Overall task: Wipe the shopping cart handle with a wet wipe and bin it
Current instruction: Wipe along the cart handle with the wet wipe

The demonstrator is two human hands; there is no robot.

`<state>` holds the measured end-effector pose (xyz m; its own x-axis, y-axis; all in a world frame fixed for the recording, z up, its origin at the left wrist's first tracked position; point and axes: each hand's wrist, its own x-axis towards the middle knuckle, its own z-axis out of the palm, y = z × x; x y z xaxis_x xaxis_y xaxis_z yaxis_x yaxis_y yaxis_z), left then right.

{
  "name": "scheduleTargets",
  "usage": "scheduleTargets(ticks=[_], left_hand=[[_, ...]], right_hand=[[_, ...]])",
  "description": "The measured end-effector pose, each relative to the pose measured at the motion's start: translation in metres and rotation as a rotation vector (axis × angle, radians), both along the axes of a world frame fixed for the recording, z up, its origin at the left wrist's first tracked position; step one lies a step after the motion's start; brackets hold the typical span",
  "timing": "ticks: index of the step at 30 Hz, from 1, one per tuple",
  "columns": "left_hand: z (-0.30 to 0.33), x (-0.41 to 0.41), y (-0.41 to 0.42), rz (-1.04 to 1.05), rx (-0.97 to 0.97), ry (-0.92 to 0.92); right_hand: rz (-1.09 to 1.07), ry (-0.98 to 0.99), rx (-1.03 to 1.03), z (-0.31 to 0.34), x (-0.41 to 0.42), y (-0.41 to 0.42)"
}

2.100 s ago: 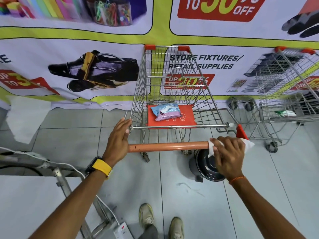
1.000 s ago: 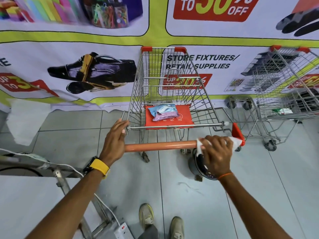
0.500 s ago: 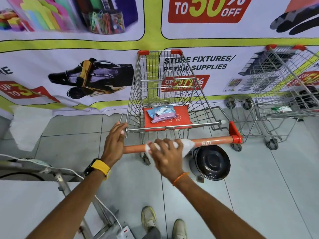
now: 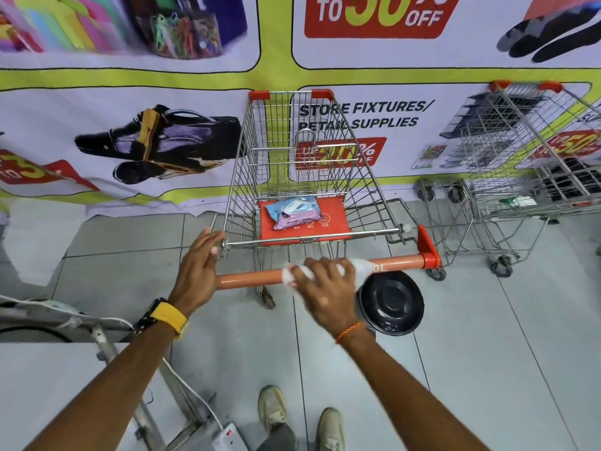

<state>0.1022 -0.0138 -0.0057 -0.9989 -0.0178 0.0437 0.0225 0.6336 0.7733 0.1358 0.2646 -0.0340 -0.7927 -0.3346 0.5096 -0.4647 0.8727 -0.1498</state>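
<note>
Near floor: two pale worn shoes (image 4: 300, 418) on grey tiles; white power strip (image 4: 229, 436) at the near left.
Bin: round black plastic bin with a domed lid (image 4: 392, 302) stands on the floor just under the right part of the handle, judged placed there for easy disposal.
Right hand: right hand (image 4: 322, 289) is closed over the white wet wipe (image 4: 361, 271), pressing it around the bar near mid-length; wipe ends show on both sides of the fingers.
Left hand: left hand (image 4: 198, 271), yellow-strapped watch at the wrist, rests on the handle's left end with fingers extended toward the basket frame; whether it is closed round the bar cannot be told. Judged to steady the cart against the wiping force.
Handle: orange cylindrical plastic cart handle (image 4: 253, 277), red end cap at right; partial print "0L" legible.
Cart: silver wire shopping cart (image 4: 292, 151); red fold-out seat panel (image 4: 331, 219) reads "NO NO YES" and carries a pale blue and pink soft pack (image 4: 294, 211).
Far wall: printed banner (image 4: 364, 115) reads "STORE FIXTURES/ RETAIL SUPPLIES", "TO 50% OFF".
Progress: wiping under way; binning not yet done.
</note>
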Motion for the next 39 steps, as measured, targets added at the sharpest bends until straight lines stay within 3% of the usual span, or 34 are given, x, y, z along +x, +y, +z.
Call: scheduleTargets(ticks=[5, 9, 20, 24, 30, 39], left_hand=[[-0.001, 0.002, 0.002, 0.015, -0.018, -0.007], [0.0, 0.002, 0.011, 0.054, -0.024, -0.001], [0.0, 0.002, 0.015, 0.085, 0.003, -0.024], [0.0, 0.0, 0.007, 0.063, 0.014, -0.015], [0.001, 0.005, 0.006, 0.022, -0.009, 0.002], [0.004, 0.005, 0.014, 0.064, -0.018, 0.015]], right_hand=[[-0.046, 0.03, 0.027, 0.007, -0.009, 0.112], [-0.118, 0.021, 0.004, 0.009, -0.013, 0.13], [0.031, -0.02, -0.073, -0.001, 0.006, -0.063], [0.016, 0.009, -0.056, -0.003, 0.009, -0.092], [0.048, -0.035, -0.026, 0.002, 0.0, -0.028], [-0.125, -0.027, -0.104, 0.014, -0.015, 0.138]])
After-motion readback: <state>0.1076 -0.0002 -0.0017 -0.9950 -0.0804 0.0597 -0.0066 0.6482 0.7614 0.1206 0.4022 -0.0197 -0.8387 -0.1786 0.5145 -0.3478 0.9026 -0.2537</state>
